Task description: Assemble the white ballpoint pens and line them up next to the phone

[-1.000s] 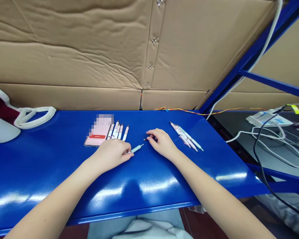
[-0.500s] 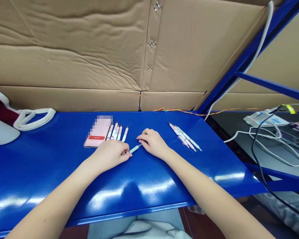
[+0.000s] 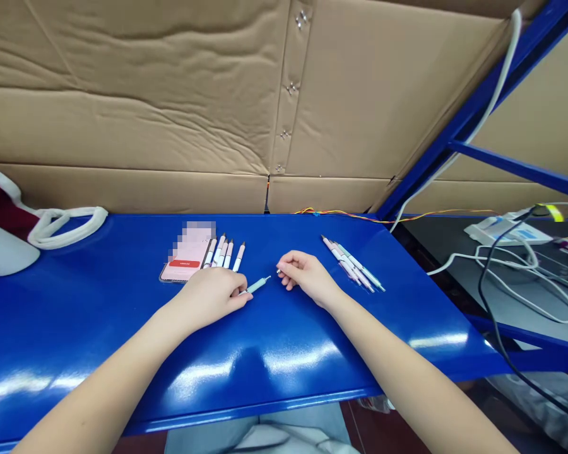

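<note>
My left hand [image 3: 216, 291] is closed around a light green pen [image 3: 257, 285], whose thin point sticks out toward the right. Between the thumb and fingertips of my right hand [image 3: 305, 272] is a small silvery piece [image 3: 279, 271], apart from the pen's point; it looks like a pen tip. Just beyond my left hand lie several pink and white pens [image 3: 224, 252], their near ends partly hidden by it. Right of my right hand rests a second group of pens [image 3: 353, 263], pink and white with one light green.
A phone [image 3: 184, 270] with a pink screen lies left of the pens on the blue table [image 3: 99, 328]. A white strap [image 3: 71, 230] sits at the far left. Cardboard [image 3: 170, 126] stands behind. White cables [image 3: 525, 252] and a blue frame bar [image 3: 435, 145] are on the right.
My right hand has moved right, away from the pen's point, and turned so the small silvery piece in its fingers shows. My left hand stays with the pen.
</note>
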### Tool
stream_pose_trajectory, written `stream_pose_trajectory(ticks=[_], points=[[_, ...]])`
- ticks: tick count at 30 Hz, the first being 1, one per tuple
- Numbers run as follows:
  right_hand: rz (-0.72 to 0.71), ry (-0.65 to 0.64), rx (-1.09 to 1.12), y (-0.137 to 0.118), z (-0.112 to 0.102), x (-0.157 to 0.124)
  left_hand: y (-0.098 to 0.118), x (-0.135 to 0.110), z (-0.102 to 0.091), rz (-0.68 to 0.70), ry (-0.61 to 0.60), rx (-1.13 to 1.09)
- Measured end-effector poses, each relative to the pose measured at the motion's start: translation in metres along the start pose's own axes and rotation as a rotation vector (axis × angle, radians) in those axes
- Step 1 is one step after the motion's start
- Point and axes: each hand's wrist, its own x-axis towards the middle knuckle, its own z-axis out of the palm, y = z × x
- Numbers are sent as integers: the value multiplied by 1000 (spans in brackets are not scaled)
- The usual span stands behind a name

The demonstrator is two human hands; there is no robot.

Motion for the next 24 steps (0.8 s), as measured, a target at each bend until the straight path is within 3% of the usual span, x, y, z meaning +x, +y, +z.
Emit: stream_pose_trajectory(ticks=[14,19,24], points=[[-8,-95,-82,-1,6,-4,-1,1,3,16,25,7],[-47,-128,-140,-1,3,-5,-2,0,5,75,125,43],[-213,-38,-292,-5,0,-10,-1,-1,8,98,247,77]])
